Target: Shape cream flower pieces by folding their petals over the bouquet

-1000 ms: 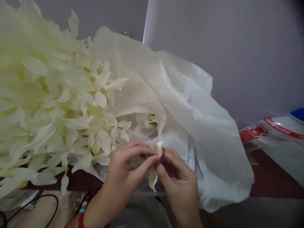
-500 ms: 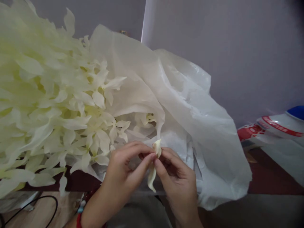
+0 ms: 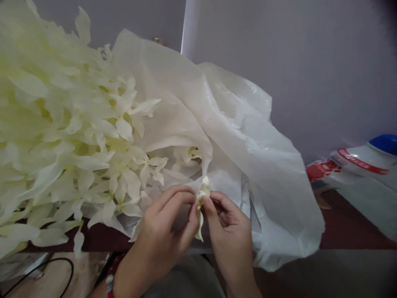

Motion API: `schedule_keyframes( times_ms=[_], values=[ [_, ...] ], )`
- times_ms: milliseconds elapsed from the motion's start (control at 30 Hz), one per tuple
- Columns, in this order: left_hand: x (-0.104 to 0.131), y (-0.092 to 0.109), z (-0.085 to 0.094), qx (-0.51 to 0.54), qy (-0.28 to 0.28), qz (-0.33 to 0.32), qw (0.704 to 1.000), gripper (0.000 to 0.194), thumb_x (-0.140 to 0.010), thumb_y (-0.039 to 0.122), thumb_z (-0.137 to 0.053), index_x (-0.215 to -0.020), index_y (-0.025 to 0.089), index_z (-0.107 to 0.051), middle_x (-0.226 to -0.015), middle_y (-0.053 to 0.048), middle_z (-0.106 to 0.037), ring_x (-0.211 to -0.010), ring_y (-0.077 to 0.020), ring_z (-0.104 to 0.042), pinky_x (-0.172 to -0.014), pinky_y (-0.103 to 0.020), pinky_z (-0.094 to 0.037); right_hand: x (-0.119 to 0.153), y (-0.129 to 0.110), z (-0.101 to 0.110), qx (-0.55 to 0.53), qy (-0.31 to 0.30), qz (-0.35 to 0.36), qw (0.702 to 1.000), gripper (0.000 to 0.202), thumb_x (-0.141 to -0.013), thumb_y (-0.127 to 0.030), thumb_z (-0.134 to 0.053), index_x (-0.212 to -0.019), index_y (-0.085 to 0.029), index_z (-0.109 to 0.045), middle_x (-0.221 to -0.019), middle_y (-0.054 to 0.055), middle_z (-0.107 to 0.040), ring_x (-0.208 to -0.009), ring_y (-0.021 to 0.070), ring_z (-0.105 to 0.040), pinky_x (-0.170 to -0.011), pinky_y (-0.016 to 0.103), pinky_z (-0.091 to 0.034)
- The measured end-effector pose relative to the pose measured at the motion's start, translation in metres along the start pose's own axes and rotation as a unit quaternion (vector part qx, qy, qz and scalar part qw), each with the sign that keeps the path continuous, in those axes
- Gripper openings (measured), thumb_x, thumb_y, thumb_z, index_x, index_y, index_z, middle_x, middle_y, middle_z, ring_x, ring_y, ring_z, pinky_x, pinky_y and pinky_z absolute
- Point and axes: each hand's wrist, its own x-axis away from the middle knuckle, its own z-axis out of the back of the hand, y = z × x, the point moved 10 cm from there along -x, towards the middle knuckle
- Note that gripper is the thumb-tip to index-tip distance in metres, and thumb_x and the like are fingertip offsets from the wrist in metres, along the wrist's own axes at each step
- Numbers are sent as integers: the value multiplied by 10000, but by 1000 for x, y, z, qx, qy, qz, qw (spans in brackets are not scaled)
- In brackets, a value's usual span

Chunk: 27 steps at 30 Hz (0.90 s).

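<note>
Flower [image 3: 204, 188], one, in two fingertip grips: left hand [image 3: 164, 227] and right hand [image 3: 233, 229]

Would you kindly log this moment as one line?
left hand: holds pale petal piece; right hand: holds same piece; nearby: flower heap, white sheeting

Flower piece [image 3: 203, 189]: pale cream-yellow, thin, petal-like. State: pinched from 9 and 3 o'clock, partly covered. Pose: roughly upright; upper tip toward 12 o'clock, curved lower end toward 6. Location: 6 o'clock of view centre.

indoor wkspace w/ table [image 3: 350, 223], flowers [image 3: 77, 136]
</note>
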Motion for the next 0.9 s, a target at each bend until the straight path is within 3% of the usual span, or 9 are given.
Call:
schedule_keyframes(
  times_ms=[167,367,600,767,900],
  values=[
    [0,9,1,18,-12,-41,999,182,-905,12,-587,-990,169,-624,-998,-28,-739,-980,-100,-691,-955,-172,-539,0,10,5,-51,32,-49,997,70,-813,-273,-764,-801,-208,-743,-666,-1,-770,-533,123,-720,-535,158,-594],
    [4,11,-2,-31,-57,-47,997,241,-913,52,-604,-1075,230,-607,-1104,-23,-765,-1211,-216,-614,-1078,-378,-510,2,19,10,-107,55,-67,990,161,-749,-245,-839,-893,-211,-774,-801,36,-825,-695,178,-797,-657,218,-653],
    [2,5,-6,-127,-76,-54,988,327,-988,70,-510,-1303,158,-536,-1195,-103,-720,-1238,-227,-603,-1067,-362,-483,3,19,10,-137,45,-51,988,159,-775,-189,-823,-924,-244,-804,-869,25,-841,-740,151,-803,-680,175,-640],
    [13,9,-7,-91,-93,-86,988,314,-977,17,-524,-1250,164,-567,-1087,-73,-730,-1215,-209,-615,-1081,-322,-474,5,23,9,-115,44,-68,990,123,-784,-263,-834,-875,-212,-770,-775,30,-809,-682,170,-785,-633,201,-633],
    [8,11,4,-69,-74,-39,994,248,-975,43,-541,-1145,217,-584,-1056,-42,-709,-1096,-169,-654,-999,-265,-533,5,25,8,-90,49,-75,992,169,-817,-334,-809,-900,-203,-743,-789,40,-797,-663,177,-767,-601,222,-621]
  ],
)
